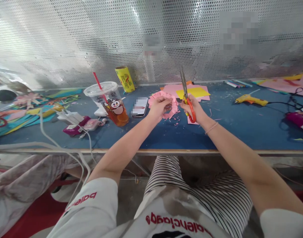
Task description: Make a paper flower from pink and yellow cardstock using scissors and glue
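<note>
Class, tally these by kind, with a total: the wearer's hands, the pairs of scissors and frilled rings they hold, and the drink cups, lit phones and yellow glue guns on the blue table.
Left hand and right hand: 2
Scissors: 1
Pink frilled ring: 1
Drink cup: 1
Lit phone: 1
Yellow glue gun: 1
Total: 7

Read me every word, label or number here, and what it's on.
"bale…" on the left shirt sleeve; the rest is unclear.
"balenciag…" upside down on the shirt front, partly creased.
Too small or blurred: print on the cup, the yellow roll and right-hand purple object.
Phone screen and mesh panel: partly pixelated, unreadable.
</note>
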Demonstrator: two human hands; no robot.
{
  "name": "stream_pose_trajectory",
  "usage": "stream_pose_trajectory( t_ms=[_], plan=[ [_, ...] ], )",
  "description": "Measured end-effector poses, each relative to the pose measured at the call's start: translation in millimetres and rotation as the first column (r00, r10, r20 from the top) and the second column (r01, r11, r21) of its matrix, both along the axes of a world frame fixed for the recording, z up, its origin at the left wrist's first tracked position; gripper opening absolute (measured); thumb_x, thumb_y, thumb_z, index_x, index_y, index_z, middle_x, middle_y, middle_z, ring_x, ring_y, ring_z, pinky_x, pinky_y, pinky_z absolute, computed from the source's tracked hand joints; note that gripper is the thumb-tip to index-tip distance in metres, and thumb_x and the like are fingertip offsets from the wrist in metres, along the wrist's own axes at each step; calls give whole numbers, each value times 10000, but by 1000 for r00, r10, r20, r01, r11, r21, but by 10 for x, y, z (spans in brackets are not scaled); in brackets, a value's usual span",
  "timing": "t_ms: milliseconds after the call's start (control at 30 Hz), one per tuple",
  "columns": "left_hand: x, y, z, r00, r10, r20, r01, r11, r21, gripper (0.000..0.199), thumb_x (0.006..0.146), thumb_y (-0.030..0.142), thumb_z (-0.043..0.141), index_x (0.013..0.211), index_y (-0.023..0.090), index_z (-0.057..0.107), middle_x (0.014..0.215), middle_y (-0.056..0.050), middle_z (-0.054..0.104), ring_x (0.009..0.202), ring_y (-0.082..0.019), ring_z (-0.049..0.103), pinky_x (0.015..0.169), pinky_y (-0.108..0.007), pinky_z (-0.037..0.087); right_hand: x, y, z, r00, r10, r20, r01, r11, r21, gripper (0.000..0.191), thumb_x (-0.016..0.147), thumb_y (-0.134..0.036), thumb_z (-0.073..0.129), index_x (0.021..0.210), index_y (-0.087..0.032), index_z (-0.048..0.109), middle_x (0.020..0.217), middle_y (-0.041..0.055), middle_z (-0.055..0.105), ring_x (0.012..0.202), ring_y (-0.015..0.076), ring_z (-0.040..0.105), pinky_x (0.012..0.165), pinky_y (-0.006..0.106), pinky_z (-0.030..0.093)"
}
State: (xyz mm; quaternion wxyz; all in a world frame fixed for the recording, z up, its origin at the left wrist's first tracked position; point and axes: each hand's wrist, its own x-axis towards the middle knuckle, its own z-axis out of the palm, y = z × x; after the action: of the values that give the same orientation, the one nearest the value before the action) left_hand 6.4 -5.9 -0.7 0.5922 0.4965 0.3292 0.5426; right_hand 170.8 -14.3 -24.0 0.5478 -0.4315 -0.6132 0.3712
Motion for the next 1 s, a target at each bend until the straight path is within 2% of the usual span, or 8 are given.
stream_pose_trajectory(
  t_ms=[133, 367, 600, 1000],
  plan=[
    [-17, 32, 22, 996, 80, 32, -82, 995, 58, 210, 745, 207, 697, 620, 147, 539, 562, 39, 550, 509, -45, 541, 501, -172, 442, -1, -23, -32, 998, 47, 46, -43, 995, -90, 321, 703, -373, 655, 801, -242, 380, 601, -60, 396, 483, 100, 375, 474, 269, 299],
    [-30, 60, 53, 968, 249, 8, -247, 955, 162, 204, 749, 251, 703, 646, 144, 563, 510, 62, 493, 429, -19, 445, 444, -163, 357, -40, -41, -38, 978, 117, 175, -105, 992, -76, 374, 650, -385, 668, 810, -234, 365, 622, -64, 409, 528, 94, 385, 506, 258, 299],
    [-16, 51, 33, 958, 280, -59, -259, 936, 240, 257, 752, 247, 689, 574, 144, 535, 462, 65, 465, 400, -24, 409, 420, -183, 295, -48, 0, -118, 971, 108, 215, -97, 993, -63, 339, 646, -392, 622, 790, -239, 357, 588, -79, 406, 514, 93, 358, 511, 258, 300],
    [-22, 51, 22, 963, 259, -76, -234, 941, 243, 296, 733, 244, 704, 526, 153, 514, 429, 64, 444, 387, -29, 378, 411, -190, 263, -14, 61, -177, 963, 63, 263, -60, 998, -20, 371, 624, -394, 644, 811, -235, 367, 615, -67, 378, 562, 114, 369, 555, 279, 294]
  ],
)
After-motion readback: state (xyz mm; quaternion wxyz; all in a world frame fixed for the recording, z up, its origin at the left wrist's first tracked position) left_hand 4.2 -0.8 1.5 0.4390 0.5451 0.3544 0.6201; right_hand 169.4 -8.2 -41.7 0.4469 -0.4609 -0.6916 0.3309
